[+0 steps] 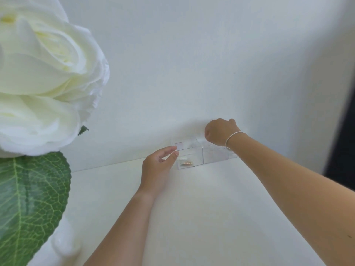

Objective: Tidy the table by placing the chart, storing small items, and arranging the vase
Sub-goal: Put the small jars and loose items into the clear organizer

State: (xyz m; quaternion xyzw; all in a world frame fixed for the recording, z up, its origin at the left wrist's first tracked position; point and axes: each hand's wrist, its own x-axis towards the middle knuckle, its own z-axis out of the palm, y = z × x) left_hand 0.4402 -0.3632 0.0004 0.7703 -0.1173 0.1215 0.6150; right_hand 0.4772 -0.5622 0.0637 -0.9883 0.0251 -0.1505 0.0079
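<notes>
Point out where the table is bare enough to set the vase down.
The table is bare between the two forearms, in front of the clear box, and between the left hand and the white flowers. It is crowded at the wall, where both the left and the right hand meet the box.

White rose (44, 73) crowds the left; table (201, 208) centre lies open.

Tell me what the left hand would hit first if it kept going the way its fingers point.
The left hand points right and away; its fingertips look already at the clear box's near-left corner, though contact is unclear.
</notes>
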